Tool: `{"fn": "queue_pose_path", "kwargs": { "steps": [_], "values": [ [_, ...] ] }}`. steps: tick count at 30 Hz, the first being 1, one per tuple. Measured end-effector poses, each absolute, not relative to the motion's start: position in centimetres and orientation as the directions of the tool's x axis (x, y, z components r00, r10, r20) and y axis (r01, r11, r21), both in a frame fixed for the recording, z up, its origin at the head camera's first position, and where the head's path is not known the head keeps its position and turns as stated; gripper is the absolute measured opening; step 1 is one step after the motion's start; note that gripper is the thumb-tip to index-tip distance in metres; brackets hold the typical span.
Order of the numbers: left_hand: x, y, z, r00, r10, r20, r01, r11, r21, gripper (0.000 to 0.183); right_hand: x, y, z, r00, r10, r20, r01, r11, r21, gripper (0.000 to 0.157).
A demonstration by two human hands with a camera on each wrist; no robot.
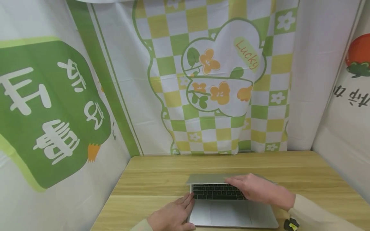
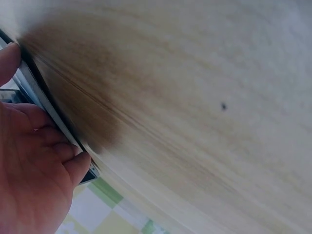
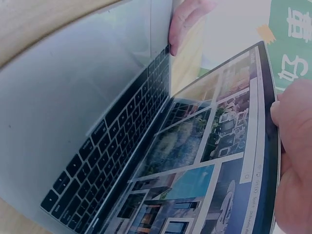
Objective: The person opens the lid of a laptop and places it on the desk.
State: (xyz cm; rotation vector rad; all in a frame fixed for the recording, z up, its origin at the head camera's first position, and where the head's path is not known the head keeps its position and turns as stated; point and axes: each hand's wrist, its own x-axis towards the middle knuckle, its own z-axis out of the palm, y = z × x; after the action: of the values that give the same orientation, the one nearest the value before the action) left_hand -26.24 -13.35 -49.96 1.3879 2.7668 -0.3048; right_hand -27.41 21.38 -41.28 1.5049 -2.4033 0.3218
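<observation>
A silver laptop lies on the wooden table, its lid tilted low over the black keyboard. My right hand holds the lid at its free edge. In the right wrist view a fingertip lies over the dark border of the lit screen, which shows several pictures. Along the laptop's left side, my left hand rests with its fingers at the edge of the base. The left wrist view shows that hand's palm close up, with thumb and fingers touching the laptop's edge.
A small black-and-yellow object lies beside the laptop's front right corner, close to my right sleeve. The wooden table extends back to a checked green and yellow cloth. Printed cloth also hangs on both sides.
</observation>
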Motion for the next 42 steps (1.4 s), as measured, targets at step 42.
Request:
{"fn": "queue_pose_path", "kwargs": {
  "steps": [42],
  "values": [
    [-26.1, -12.9, -49.6, -0.646, 0.745, -0.168, 0.763, 0.631, -0.14, 0.091, -30.3, 21.3, -38.6, -0.49, -0.803, 0.339, -0.872, 0.455, -0.182, 0.046]
  ]
}}
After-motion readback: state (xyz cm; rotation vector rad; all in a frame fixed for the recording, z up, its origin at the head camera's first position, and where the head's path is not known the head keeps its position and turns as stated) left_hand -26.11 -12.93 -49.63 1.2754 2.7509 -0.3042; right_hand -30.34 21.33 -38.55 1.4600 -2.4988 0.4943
